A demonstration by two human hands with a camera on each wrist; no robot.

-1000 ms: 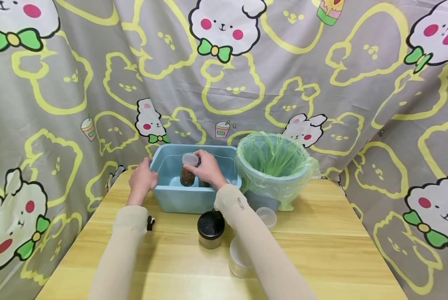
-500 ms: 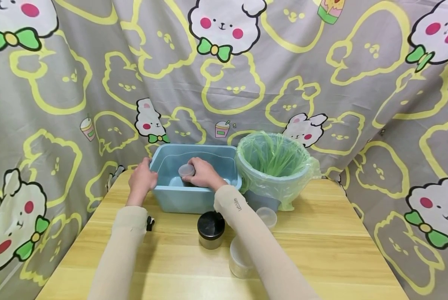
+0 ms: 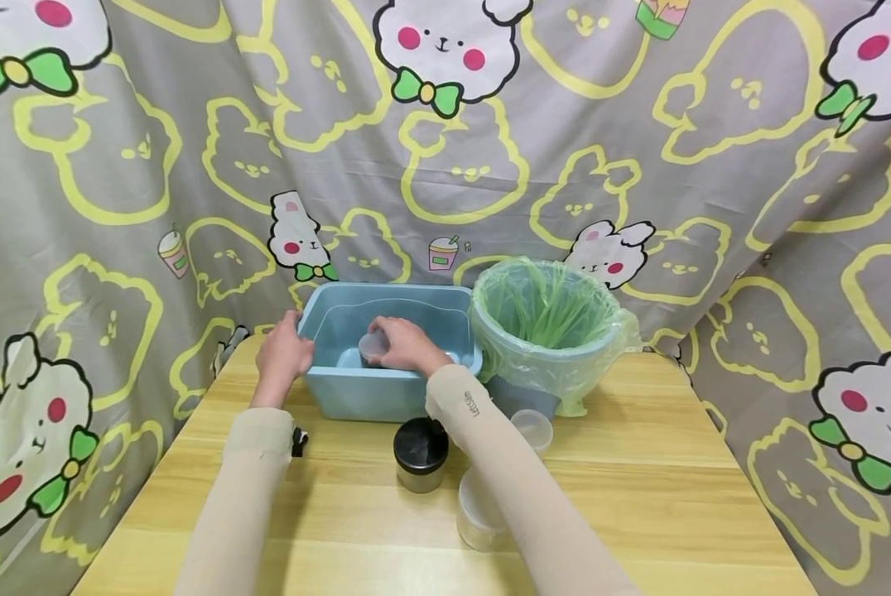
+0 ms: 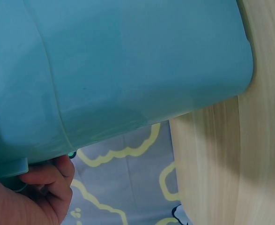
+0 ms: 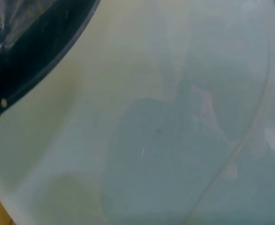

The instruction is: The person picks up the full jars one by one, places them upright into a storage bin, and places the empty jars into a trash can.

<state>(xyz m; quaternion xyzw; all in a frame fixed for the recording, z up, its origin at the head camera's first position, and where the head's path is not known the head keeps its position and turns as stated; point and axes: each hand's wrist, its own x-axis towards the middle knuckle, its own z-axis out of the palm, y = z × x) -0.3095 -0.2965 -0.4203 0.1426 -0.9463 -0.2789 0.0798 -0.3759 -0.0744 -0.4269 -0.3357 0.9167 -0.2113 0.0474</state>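
My left hand (image 3: 284,354) grips the left rim of a light-blue plastic bin (image 3: 363,397). In the left wrist view, the fingers (image 4: 57,180) curl under the rim beside the bin's wall (image 4: 128,70). Inside the bin, my right hand (image 3: 406,344) holds a jar (image 3: 373,344) with a pale translucent lid. Only the jar's top shows; the bin's front wall hides its lower part. The right wrist view shows mostly the bin's outer wall (image 5: 174,131), and neither that hand nor the jar.
A black-lidded jar (image 3: 420,455) stands before the bin, its dark lid (image 5: 43,56) at the right wrist view's corner. Two clear containers, a larger one (image 3: 479,521) and a smaller one (image 3: 532,430), lie near the right forearm. A green-bag-lined bucket (image 3: 550,356) stands right of the bin.
My right hand has lowered the brown-filled jar from rim height down into the bin, and the jar has shifted slightly right since half a second ago. My left hand keeps its grip.
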